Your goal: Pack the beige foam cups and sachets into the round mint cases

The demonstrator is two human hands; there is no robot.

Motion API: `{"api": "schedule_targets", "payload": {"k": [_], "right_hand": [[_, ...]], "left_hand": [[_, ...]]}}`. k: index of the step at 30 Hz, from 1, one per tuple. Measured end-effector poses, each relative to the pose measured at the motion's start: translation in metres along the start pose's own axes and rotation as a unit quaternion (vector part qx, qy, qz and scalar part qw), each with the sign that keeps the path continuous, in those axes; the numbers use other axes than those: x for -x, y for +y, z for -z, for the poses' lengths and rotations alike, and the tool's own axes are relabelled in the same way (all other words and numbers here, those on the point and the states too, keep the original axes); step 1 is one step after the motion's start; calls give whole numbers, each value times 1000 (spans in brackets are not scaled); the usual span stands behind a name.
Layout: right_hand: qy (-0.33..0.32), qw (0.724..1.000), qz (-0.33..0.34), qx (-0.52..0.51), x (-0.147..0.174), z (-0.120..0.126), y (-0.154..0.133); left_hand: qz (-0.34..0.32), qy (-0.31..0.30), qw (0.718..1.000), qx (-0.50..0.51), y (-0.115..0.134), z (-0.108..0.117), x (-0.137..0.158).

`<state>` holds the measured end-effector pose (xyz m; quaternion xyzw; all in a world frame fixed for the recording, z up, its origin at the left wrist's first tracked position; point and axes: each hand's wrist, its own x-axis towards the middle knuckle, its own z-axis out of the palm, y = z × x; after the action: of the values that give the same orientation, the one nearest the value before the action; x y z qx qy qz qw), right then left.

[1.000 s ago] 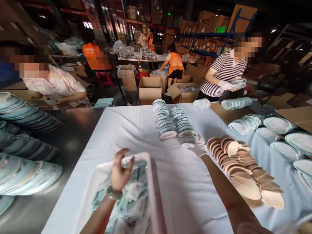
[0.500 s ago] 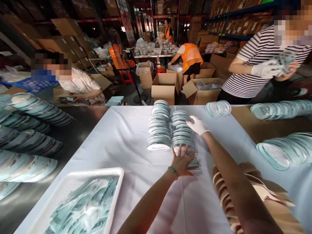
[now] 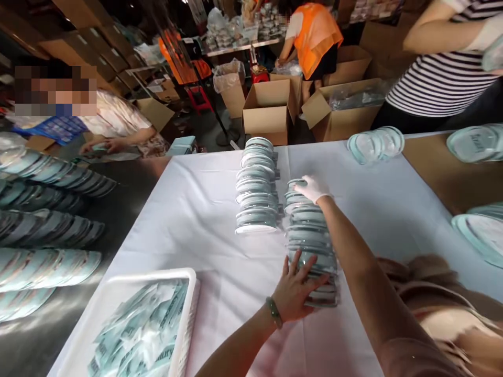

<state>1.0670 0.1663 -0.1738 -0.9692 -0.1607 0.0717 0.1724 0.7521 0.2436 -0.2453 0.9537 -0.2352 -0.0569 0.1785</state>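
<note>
Two rows of flat, rounded, pale teal packs in clear wrap stand on the white-covered table (image 3: 188, 204). My bare left hand (image 3: 296, 285), with a green bracelet at the wrist, lies with fingers spread on the near end of the right row (image 3: 310, 230). Around that row's far end curls my white-gloved right hand (image 3: 313, 188); some of its fingertips are hidden. The left row (image 3: 257, 186) stands apart, untouched. At the front left is a white tray (image 3: 191, 293) with a heap of teal-printed sachets (image 3: 137, 330).
More packs (image 3: 375, 144) sit at the far right table edge, others (image 3: 483, 230) further right. Brown curved pieces (image 3: 444, 298) lie by my right arm. Stacked packs (image 3: 51, 225) line the dark table at left. Co-workers and open cartons (image 3: 267, 102) are beyond.
The right row has slid right and toward me between my hands, widening the gap to the left row. My right hand has closed in on its far end. My view has tilted down.
</note>
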Motion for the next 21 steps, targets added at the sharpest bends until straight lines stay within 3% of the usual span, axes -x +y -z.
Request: {"api": "schedule_targets", "payload": {"k": [3,6,9,11,14,16,18,21], "right_hand": [[-1,999,-45,0,99,-19,-2],[-4,998,-63,-19,214,-42,-21],[-22,999,4,-34,308,-69,-61],[-16,997,60,-35,346,-89,-92],[-18,996,84,-28,371,-110,-126],[-19,996,79,-31,382,-111,-131],[4,994,89,-57,400,-101,-114],[51,984,105,-135,454,-70,-50]], "left_hand": [[-13,-21,999,22,47,-45,78],[-11,-62,998,21,101,-89,178],[28,-59,997,-29,145,-120,274],[68,-28,994,-77,164,-131,319],[115,2,986,-117,183,-134,351],[127,0,984,-122,192,-130,357],[129,-4,983,-129,197,-126,359],[115,-6,982,-147,196,-124,361]]}}
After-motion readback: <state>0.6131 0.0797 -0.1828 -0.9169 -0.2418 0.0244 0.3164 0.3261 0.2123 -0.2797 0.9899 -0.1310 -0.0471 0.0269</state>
